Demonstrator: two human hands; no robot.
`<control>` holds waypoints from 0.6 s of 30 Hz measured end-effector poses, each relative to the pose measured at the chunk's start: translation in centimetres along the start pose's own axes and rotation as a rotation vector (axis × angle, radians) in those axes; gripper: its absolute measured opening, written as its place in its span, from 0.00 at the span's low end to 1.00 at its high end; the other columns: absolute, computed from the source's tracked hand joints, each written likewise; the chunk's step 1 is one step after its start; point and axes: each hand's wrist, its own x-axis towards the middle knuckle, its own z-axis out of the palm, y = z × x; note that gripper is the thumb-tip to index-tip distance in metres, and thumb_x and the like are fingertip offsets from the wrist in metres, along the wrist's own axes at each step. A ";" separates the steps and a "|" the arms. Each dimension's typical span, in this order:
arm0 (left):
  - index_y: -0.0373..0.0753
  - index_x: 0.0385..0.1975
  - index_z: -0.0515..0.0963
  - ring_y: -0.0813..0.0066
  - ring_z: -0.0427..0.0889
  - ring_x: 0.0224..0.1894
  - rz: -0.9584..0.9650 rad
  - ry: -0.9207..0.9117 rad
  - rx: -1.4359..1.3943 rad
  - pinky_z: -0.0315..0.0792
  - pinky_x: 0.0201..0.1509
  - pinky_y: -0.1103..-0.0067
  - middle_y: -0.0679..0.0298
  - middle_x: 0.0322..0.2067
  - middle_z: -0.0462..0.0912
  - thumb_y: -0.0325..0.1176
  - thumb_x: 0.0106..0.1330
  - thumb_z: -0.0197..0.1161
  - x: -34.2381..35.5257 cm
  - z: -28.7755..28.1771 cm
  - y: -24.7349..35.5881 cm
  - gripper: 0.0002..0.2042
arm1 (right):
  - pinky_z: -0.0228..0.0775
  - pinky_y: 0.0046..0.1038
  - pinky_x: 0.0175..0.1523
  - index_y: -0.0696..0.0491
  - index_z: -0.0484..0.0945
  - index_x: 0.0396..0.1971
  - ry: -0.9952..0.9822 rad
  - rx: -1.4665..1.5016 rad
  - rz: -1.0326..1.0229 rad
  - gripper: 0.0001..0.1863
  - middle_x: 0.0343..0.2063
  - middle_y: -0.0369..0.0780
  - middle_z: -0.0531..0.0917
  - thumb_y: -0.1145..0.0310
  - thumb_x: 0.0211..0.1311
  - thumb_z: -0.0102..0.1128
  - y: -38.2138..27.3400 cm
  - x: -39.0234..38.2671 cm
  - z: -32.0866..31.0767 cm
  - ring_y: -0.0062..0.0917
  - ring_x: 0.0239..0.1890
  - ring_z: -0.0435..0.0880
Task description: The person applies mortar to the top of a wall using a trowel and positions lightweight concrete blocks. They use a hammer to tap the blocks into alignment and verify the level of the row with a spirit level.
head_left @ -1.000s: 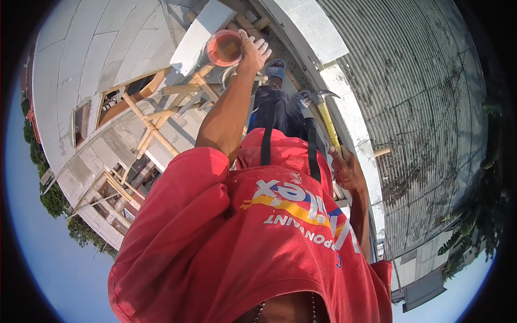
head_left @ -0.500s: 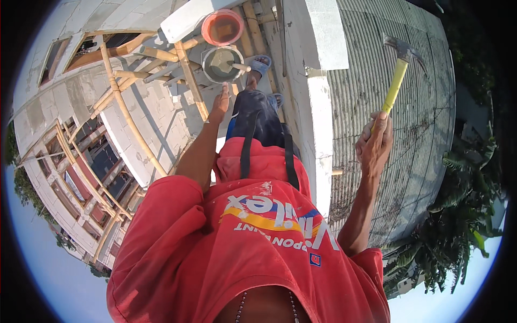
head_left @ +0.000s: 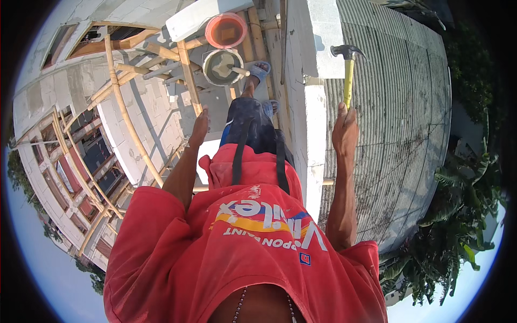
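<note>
My right hand (head_left: 345,129) grips a claw hammer (head_left: 349,81) by its yellow handle, dark head up. The head is beside the right edge of a pale wall block (head_left: 323,32), and a shadow falls on that block. I cannot tell whether they touch. My left hand (head_left: 200,129) holds nothing I can see. Its fingers point up, close to the lower end of a wooden beam (head_left: 189,75). Beyond it stands a bucket (head_left: 207,69) of grey wet mix, with a tool's pale handle (head_left: 240,71) sticking out over the rim.
A red basin (head_left: 213,40) stands behind the bucket, near another white block (head_left: 199,19). Bamboo poles (head_left: 126,116) form scaffolding to the left. My sandalled feet (head_left: 260,70) are on planks beside the wall. A corrugated roof (head_left: 393,134) lies to the right, with leafy plants past it.
My right hand has swung the hammer left, bringing its head from over the roof to the block's edge. My left hand has drawn left and down, away from the bucket.
</note>
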 end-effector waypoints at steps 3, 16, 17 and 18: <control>0.45 0.31 0.68 0.82 0.62 0.22 0.011 -0.013 0.008 0.61 0.27 0.80 0.74 0.22 0.62 0.64 0.75 0.39 -0.5 1.9 0.8 0.27 | 0.68 0.51 0.30 0.57 0.65 0.38 0.000 -0.099 -0.017 0.24 0.20 0.60 0.78 0.48 0.79 0.37 1.6 0.6 1.2 0.57 0.24 0.80; 0.28 0.70 0.59 0.51 0.57 0.75 0.339 -0.075 0.040 0.53 0.76 0.68 0.41 0.71 0.60 0.63 0.75 0.40 -1.7 7.7 15.0 0.41 | 0.67 0.50 0.28 0.58 0.65 0.38 0.055 -0.011 -0.068 0.24 0.22 0.61 0.79 0.49 0.79 0.38 0.6 1.6 1.1 0.57 0.24 0.80; 0.27 0.71 0.57 0.51 0.57 0.75 0.233 -0.057 -0.076 0.53 0.76 0.67 0.41 0.70 0.61 0.64 0.73 0.42 -1.3 8.9 17.2 0.43 | 0.67 0.51 0.27 0.59 0.65 0.37 0.041 -0.019 -0.126 0.23 0.23 0.63 0.79 0.50 0.79 0.39 1.6 2.0 1.8 0.59 0.23 0.80; 0.27 0.72 0.53 0.50 0.56 0.75 0.232 -0.044 -0.074 0.53 0.76 0.66 0.41 0.71 0.59 0.67 0.70 0.45 -0.6 10.6 19.7 0.46 | 0.67 0.42 0.20 0.58 0.66 0.36 0.069 -0.064 -0.188 0.23 0.18 0.54 0.78 0.50 0.79 0.41 2.6 2.9 1.7 0.44 0.15 0.78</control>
